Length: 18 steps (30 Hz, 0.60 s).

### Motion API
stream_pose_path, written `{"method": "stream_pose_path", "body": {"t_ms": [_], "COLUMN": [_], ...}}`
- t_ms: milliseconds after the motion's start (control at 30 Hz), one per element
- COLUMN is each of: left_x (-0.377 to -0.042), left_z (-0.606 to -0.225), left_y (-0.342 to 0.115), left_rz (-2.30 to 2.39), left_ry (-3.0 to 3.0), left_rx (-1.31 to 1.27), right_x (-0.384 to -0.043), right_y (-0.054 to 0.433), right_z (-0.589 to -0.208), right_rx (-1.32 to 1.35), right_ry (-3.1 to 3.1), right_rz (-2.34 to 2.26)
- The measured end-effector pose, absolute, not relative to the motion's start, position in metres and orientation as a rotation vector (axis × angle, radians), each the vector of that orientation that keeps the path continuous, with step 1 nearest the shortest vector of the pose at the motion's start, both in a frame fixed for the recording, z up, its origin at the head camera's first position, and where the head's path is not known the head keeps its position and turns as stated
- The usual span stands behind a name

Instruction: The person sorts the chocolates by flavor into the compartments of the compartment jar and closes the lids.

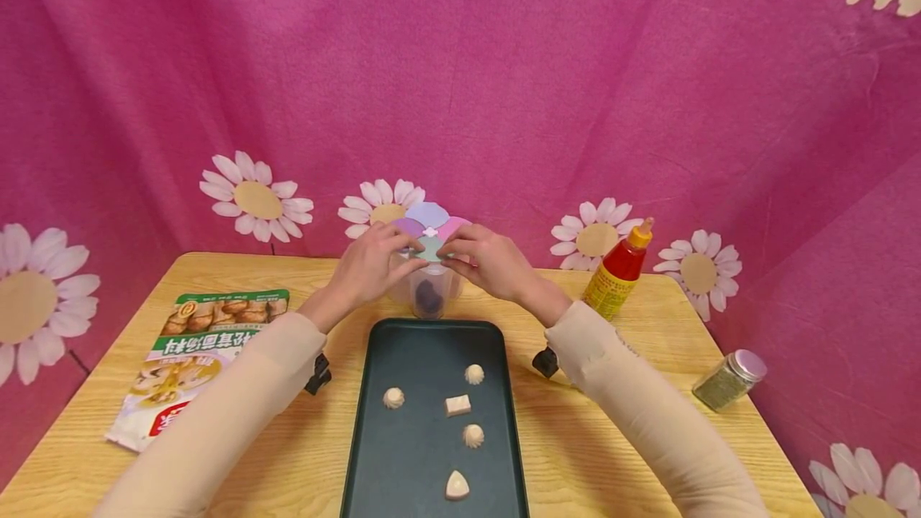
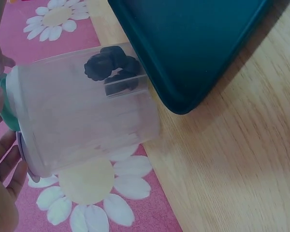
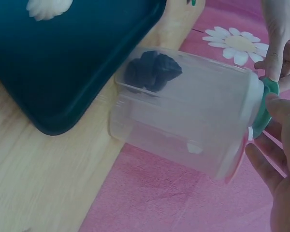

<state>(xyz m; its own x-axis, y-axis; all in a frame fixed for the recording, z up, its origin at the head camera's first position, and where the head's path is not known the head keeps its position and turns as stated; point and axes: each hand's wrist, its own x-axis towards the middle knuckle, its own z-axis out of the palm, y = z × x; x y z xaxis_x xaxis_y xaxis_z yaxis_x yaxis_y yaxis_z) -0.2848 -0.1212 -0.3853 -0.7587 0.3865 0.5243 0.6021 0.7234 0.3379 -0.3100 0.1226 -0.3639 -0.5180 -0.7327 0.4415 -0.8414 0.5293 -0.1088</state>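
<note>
A clear canister point(image 3: 198, 111) with separate compartments stands at the table's back edge, behind the dark tray. Its top has petal-like lids: green point(image 1: 429, 249) in front, purple point(image 1: 408, 225), blue point(image 1: 426, 214) and pink point(image 1: 453, 225) around it. My left hand point(image 1: 374, 260) pinches the green lid's left side, other fingers near the purple lid. From the right, my right hand point(image 1: 492, 262) pinches the same green lid, fingers spread by the pink one. Dark lumpy pieces point(image 3: 152, 71) lie at the bottom of the front compartment.
The dark tray point(image 1: 424, 454) holds several cream-coloured pieces, among them a rectangular block point(image 1: 457, 405) and a rounded triangle point(image 1: 456, 486). A food packet point(image 1: 190, 366) lies left. Right of the tray are a red sauce bottle point(image 1: 617, 274) and a spice jar point(image 1: 728, 380). Pink cloth point(image 1: 460, 86) hangs behind.
</note>
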Motion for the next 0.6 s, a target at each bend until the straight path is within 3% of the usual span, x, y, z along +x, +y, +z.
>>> {"method": "stream_pose_path", "body": {"t_ms": [600], "left_x": [-0.28], "left_z": [-0.394], "left_y": [-0.117], "left_rz": [-0.721], "left_ry": [-2.5], "left_rx": [-0.728], "right_x": [-0.308], "right_y": [0.12], "right_z": [-0.383], "right_rx": [1.229], "right_ry": [-2.311], "right_rz": [0.496]}}
